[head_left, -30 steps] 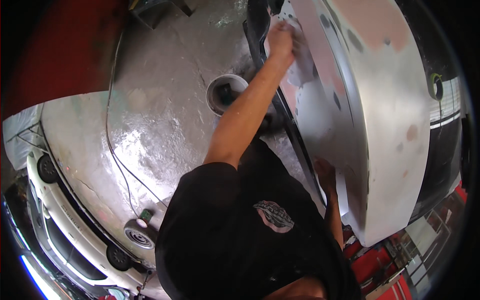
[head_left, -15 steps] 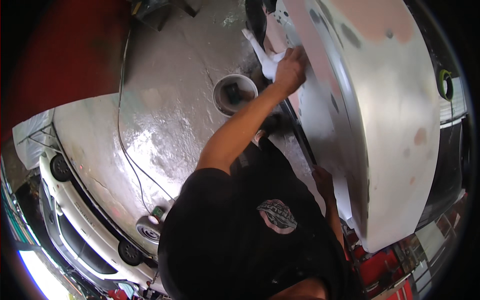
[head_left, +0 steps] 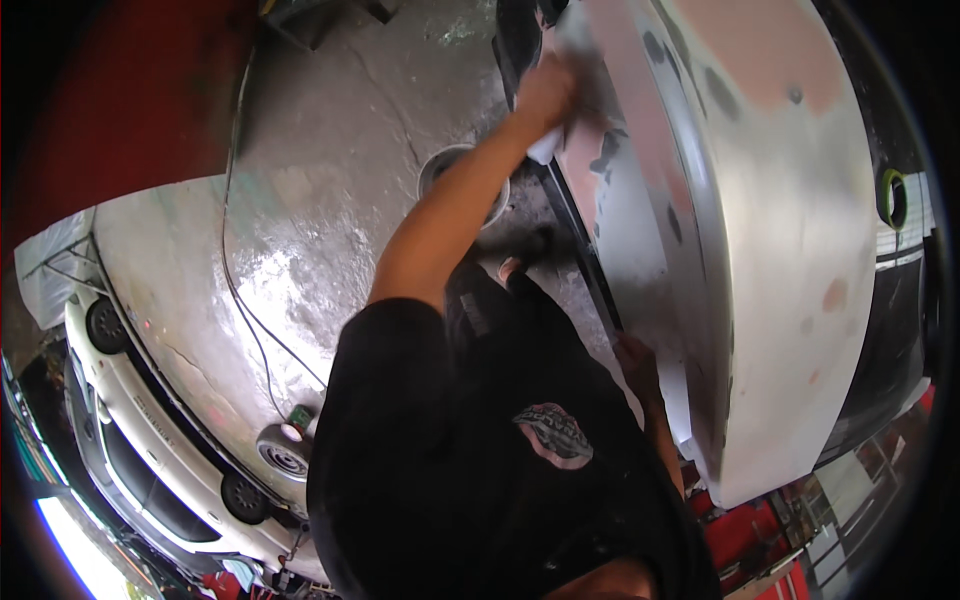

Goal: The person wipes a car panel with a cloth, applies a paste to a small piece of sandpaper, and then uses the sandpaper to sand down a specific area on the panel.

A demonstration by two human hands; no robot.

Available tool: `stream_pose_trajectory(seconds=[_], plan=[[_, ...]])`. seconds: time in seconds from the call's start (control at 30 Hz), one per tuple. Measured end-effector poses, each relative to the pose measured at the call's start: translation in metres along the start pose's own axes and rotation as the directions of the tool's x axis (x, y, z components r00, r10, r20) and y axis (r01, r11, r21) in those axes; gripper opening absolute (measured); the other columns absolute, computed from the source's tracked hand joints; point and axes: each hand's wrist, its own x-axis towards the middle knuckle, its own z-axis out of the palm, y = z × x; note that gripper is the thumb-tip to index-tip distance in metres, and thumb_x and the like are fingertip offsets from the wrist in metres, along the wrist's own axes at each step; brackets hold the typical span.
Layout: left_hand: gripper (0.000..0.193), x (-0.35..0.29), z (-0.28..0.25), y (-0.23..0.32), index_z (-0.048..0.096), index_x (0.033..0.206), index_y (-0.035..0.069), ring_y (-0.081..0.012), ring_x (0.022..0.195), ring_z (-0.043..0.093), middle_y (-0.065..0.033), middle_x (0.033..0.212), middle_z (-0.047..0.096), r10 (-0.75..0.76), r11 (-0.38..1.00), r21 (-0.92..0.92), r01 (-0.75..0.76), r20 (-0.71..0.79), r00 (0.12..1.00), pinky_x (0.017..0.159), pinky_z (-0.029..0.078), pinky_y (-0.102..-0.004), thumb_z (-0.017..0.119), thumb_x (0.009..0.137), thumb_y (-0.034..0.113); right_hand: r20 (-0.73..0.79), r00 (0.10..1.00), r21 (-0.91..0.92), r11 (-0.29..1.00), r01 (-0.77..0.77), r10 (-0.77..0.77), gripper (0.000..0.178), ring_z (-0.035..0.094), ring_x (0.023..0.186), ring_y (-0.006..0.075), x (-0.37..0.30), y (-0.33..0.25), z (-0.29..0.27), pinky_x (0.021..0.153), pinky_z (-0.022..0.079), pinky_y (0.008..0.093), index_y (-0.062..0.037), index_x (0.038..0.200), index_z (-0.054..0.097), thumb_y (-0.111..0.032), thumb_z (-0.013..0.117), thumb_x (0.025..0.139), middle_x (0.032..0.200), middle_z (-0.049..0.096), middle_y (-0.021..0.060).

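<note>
A car body [head_left: 790, 250] with a sanded, pale grey surface and patches of pink and dark grey stands along my right side. My left hand [head_left: 548, 98], blurred by motion, is closed on a white cloth [head_left: 545, 146] against the far part of its side face. Only a bit of the cloth shows under the hand. Lower down, my right hand [head_left: 634, 354] is at the dark strip [head_left: 590, 265] along the body's lower edge. Its fingers are small and dark here, so their grip is unclear.
A round bucket [head_left: 497, 205] stands on the floor behind my left forearm. On the left lie a loose wheel [head_left: 283, 452] and a cable [head_left: 232, 270]. Beyond them a white car [head_left: 165, 430] is parked. A green tape roll [head_left: 891, 198] is at the far right.
My left hand has moved farther away and slightly left along the body with the cloth, which is now mostly hidden. My right hand stays by the lower edge. The view has shifted a little.
</note>
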Motion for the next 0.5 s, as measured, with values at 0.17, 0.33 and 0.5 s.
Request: stream_pose_trajectory(seconds=[0.17,0.33,0.5], plan=[[0.028,0.021,-0.005,-0.026,0.071,0.111,0.014,-0.0379,0.097,0.063,-0.0113,0.111,0.064,-0.131,0.989,0.058,0.136,-0.078,0.988,0.078,0.057,-0.0483,0.065,0.084,0.01,-0.062,0.998,0.007,1.0,-0.001,0.002,0.032,0.071,0.101,0.0349,0.008,-0.01,-0.004,0.088,0.054,0.0405,0.0005,0.122,0.069,-0.016,0.061,0.096,0.106,0.071,0.0241],[0.03,-0.059,0.019,0.06,0.069,0.109,0.006,-0.0373,0.094,0.063,-0.0156,0.104,0.063,-0.059,0.977,-0.206,0.05,-0.039,0.997,0.084,0.055,-0.0466,0.066,0.079,0.003,0.025,0.998,0.003,0.998,-0.059,0.059,0.032,0.071,0.1,0.0361,0.004,-0.006,0.003,0.086,0.054,0.0407,0.0009,0.122,0.069,-0.016,0.06,0.097,0.106,0.071,0.0235],[0.026,-0.087,0.024,0.058,0.073,0.103,0.007,-0.0364,0.098,0.066,-0.0154,0.104,0.066,-0.132,0.962,-0.256,0.097,-0.122,0.984,0.081,0.055,-0.0447,0.069,0.078,0.003,-0.059,0.998,0.021,0.999,0.03,-0.028,0.031,0.071,0.1,0.0371,0.021,-0.033,-0.007,0.087,0.054,0.0409,0.0017,0.121,0.069,-0.016,0.06,0.097,0.105,0.072,0.0235]])
